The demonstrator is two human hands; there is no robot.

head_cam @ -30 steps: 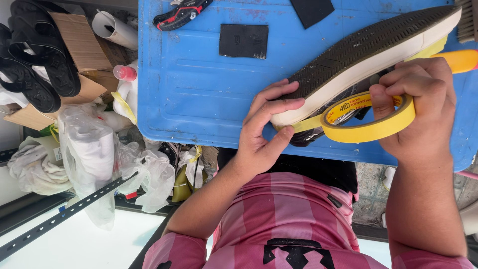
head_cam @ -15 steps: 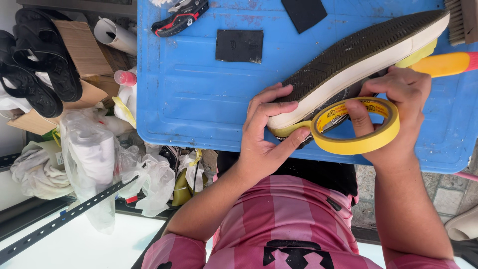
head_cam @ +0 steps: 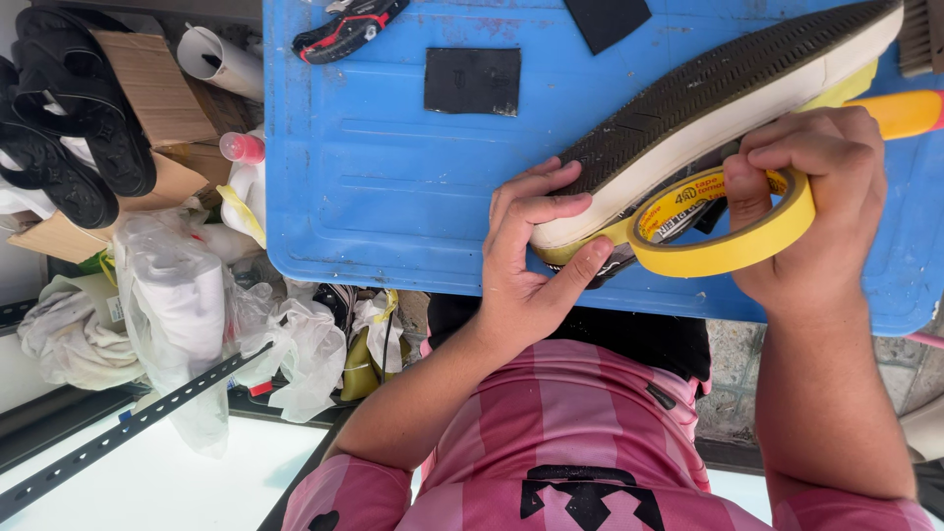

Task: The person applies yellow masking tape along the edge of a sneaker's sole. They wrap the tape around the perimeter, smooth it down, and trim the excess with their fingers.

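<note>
A shoe lies sole up on the blue plastic board, showing dark tread and a white midsole. Yellow tape runs along its edge near the toe. My left hand grips the toe, fingers over the sole and thumb pressed on the taped edge. My right hand holds a roll of yellow masking tape against the side of the shoe, fingers hooked through the roll's core. A strip runs from the roll to the toe.
On the board lie two black rubber patches, a red-and-black hand tool, a brush and an orange handle. At the left are black sandals on a cardboard box, plastic bags and a slotted metal rail.
My right hand has brought the tape roll lower and closer to the toe. My left thumb has shifted onto the taped edge. The view has moved slightly.
</note>
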